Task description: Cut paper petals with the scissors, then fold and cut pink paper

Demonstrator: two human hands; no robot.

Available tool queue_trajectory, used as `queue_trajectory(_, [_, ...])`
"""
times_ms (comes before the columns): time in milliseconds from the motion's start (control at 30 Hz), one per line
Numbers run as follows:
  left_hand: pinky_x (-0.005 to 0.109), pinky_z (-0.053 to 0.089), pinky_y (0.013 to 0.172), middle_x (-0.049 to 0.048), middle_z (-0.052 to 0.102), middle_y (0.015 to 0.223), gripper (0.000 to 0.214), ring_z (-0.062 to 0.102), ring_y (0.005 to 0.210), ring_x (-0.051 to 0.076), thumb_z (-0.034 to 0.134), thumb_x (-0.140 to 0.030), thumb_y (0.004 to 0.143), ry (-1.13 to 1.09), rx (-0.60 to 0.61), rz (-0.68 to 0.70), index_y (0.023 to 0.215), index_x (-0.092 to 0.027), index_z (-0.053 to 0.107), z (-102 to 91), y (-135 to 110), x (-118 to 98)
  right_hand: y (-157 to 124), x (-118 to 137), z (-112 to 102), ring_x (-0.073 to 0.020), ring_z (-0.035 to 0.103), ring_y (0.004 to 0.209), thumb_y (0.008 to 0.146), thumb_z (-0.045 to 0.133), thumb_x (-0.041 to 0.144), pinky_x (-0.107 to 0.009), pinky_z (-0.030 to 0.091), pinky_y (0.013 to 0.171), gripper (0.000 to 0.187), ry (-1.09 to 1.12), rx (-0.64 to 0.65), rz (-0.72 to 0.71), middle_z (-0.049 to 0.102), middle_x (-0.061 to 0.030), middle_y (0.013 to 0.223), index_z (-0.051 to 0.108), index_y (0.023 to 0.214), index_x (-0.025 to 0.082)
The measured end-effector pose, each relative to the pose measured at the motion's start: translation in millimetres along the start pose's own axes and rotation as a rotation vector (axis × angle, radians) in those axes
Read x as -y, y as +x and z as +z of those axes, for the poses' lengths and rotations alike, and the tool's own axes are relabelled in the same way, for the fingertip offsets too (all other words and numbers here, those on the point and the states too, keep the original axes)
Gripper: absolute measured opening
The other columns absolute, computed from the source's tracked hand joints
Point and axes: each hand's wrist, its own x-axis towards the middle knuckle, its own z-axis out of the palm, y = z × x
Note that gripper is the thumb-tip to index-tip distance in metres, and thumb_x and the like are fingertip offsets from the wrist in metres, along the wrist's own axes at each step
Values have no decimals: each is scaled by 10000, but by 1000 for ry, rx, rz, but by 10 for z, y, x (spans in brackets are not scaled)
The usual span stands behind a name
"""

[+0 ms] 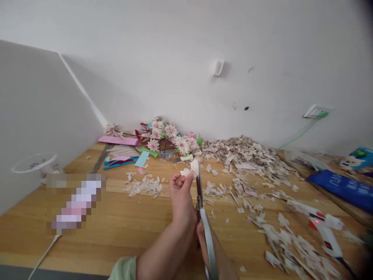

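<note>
One blue packet (344, 186), lettering blurred; scissors (199, 190) meet paper (190, 168).

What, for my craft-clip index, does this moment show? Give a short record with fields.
left hand: pinches a small pale paper piece, raised
right hand: holds scissors, blades at the paper piece
table: wooden, against a white wall
scraps: pale cuttings strewn over the right side
back: paper flowers, coloured strips
right edge: glue gun
</note>
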Motion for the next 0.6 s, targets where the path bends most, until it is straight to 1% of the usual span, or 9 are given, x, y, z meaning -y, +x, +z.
queue_trajectory(100, [205,431,748,-86,511,631,368,572,648,66,724,-136,636,13,25,24,833,-224,425,-24,-22,6,2,39,-28,-175,599,912,894,511,348,-374,511,784,241,9,5,-15,598,-58,1119,577,1080,209])
queue_trajectory(167, [216,433,751,-92,484,625,394,564,645,70,745,-180,612,33,50,43,836,-227,425,-39,-35,11,2,75,-73,-184,590,943,894,516,332,-378,509,796,248,9,-14,-15,575,-61,1164,567,1108,218])
queue_trajectory(267, [225,435,754,-89,480,641,422,555,650,72,762,-218,587,51,67,51,837,-228,422,-58,-45,25,8,125,-130,-195,585,969,887,530,325,-389,505,806,268,5,-51,-10,564,-63,1181,554,1132,218])
queue_trajectory(400, [232,437,758,-82,475,655,423,556,670,78,762,-234,593,67,67,48,842,-232,419,-70,-54,48,19,151,-145,-197,585,970,886,534,322,-393,504,807,275,-5,-81,-3,565,-63,1179,551,1136,210])
queue_trajectory(600, [239,445,764,-78,479,671,418,562,678,81,763,-230,603,71,81,27,844,-231,422,-81,-79,65,26,95,-140,-200,584,977,881,540,324,-392,504,808,278,-37,-99,-19,564,-62,1180,550,1137,215])
